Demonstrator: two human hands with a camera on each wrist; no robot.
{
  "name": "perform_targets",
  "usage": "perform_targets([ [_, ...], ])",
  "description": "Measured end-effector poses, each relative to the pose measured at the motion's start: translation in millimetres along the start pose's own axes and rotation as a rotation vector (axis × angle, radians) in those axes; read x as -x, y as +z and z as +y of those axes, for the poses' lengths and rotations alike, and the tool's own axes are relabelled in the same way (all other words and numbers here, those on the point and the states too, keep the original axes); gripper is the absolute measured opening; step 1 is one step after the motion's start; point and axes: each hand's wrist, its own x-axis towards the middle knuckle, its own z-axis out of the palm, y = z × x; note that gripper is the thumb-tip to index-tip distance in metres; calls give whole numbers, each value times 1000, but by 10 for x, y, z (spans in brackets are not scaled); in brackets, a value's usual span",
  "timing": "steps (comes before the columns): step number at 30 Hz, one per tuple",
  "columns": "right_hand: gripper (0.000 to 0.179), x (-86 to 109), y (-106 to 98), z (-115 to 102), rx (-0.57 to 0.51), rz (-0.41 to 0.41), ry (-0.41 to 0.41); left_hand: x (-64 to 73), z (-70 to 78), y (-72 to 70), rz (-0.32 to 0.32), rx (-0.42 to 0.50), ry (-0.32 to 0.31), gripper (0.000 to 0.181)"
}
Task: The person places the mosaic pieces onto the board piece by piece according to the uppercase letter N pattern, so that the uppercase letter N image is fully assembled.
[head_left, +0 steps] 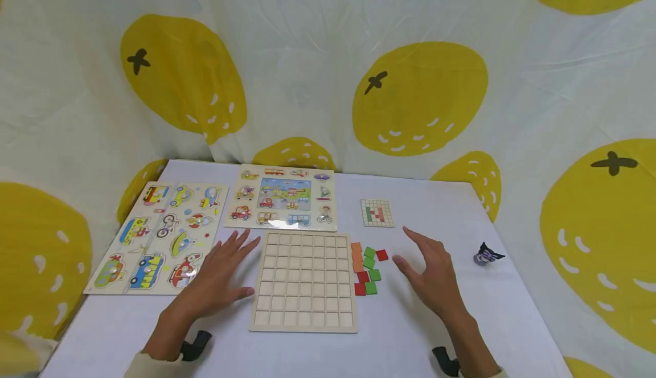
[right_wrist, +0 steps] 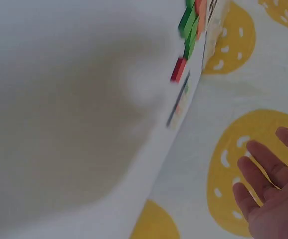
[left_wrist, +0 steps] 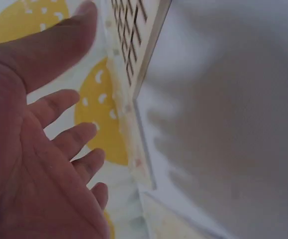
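A wooden grid board (head_left: 304, 278) with bare square cells lies on the white table between the two hands. Along its right edge lie several loose square tiles: orange tiles (head_left: 356, 257), green tiles (head_left: 375, 275) and red tiles (head_left: 360, 289). My left hand (head_left: 217, 272) hovers just left of the board, fingers spread, holding nothing. To the right of the tiles my right hand (head_left: 430, 275) is held above the table with thumb and fingers apart, also holding nothing. Behind the tiles lies a small pattern card (head_left: 377, 213) with a green, white and red design on a grid.
At the left is a vehicle peg puzzle (head_left: 159, 235). Another picture puzzle (head_left: 284, 196) lies behind the grid board, close to its far edge. A small dark and purple object (head_left: 487, 254) sits near the table's right edge. A lemon-print curtain (head_left: 307, 70) hangs behind the table.
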Motion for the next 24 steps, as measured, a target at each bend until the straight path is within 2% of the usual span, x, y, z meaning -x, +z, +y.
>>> perform_targets([
  [3,61,-42,111,-56,-133,-50,46,12,-2,87,-27,32,18,108],
  [7,54,-120,268,-133,-209,-117,107,26,-12,155,-49,74,29,104],
  [12,51,-251,448,-190,-218,-198,163,23,-19,186,-92,119,30,105],
  [18,39,-433,638,-229,-179,-283,210,7,2,214,-147,128,-8,107],
  [24,25,-598,783,-272,-117,-330,155,31,41,246,-148,119,-31,108],
])
